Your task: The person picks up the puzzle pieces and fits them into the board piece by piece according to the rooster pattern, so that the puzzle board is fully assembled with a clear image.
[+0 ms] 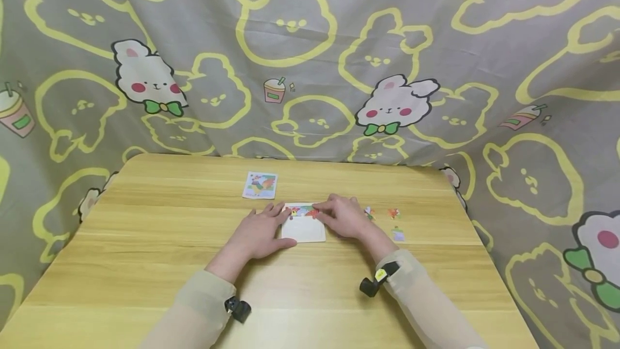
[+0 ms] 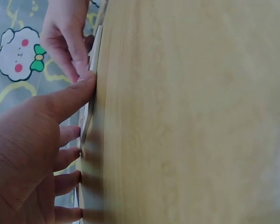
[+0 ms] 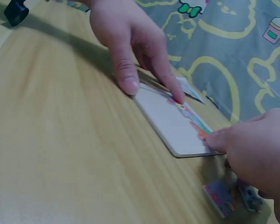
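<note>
A white puzzle board (image 1: pixel 303 230) lies on the table, with a strip of colourful puzzle pieces (image 1: pixel 301 210) along its far edge. My left hand (image 1: pixel 259 235) is spread at the board's left side: its thumb touches the near left corner and its index fingertip rests by the top left piece. At the far right corner, my right hand (image 1: pixel 346 215) pinches a red and orange puzzle piece (image 3: pixel 202 134) on the board between thumb and index finger. The right hand's other fingers are partly hidden in the right wrist view.
A square picture card (image 1: pixel 260 185) with a colourful bird lies beyond the board, to the left. Loose pieces lie right of the right hand: an orange one (image 1: pixel 394 213), a lilac one (image 1: pixel 397 234) and a partly covered one (image 1: pixel 370 213). A patterned curtain (image 1: pixel 310 96) hangs behind the table.
</note>
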Demonstrator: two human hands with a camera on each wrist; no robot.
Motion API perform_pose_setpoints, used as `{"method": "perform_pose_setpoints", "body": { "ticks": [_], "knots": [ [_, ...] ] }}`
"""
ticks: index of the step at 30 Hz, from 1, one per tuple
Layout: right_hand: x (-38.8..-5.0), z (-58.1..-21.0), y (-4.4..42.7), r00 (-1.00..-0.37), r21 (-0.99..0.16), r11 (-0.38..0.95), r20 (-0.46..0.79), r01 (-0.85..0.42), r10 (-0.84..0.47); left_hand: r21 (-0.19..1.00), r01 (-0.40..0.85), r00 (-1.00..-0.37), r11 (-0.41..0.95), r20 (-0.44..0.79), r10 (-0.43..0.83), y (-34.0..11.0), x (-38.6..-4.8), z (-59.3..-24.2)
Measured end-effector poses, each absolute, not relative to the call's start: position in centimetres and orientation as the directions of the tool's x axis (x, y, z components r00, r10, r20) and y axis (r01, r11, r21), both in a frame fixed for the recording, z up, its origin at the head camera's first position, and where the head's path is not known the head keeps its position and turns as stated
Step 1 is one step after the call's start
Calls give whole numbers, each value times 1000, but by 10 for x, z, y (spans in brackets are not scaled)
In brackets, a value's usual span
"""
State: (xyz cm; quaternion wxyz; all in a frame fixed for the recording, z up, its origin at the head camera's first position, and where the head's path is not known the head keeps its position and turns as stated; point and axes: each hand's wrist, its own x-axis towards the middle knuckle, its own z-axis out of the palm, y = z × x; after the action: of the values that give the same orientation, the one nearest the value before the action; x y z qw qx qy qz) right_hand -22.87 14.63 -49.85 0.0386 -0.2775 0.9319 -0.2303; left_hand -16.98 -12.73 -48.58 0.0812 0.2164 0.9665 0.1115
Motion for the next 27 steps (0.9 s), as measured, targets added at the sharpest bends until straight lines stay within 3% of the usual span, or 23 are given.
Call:
{"method": "perform_pose_setpoints", "body": {
  "ticks": [9, 27],
  "knots": [
    [-229, -488, 172, -837, -653, 583, 148, -483, -527, 284, 380, -894, 880, -133, 429, -127, -170, -482],
    [-220, -485, 206, -921, -492, 794, 40, -356, -388, 305, 392, -889, 868, -117, 443, -128, -170, -483]
  ]
}}
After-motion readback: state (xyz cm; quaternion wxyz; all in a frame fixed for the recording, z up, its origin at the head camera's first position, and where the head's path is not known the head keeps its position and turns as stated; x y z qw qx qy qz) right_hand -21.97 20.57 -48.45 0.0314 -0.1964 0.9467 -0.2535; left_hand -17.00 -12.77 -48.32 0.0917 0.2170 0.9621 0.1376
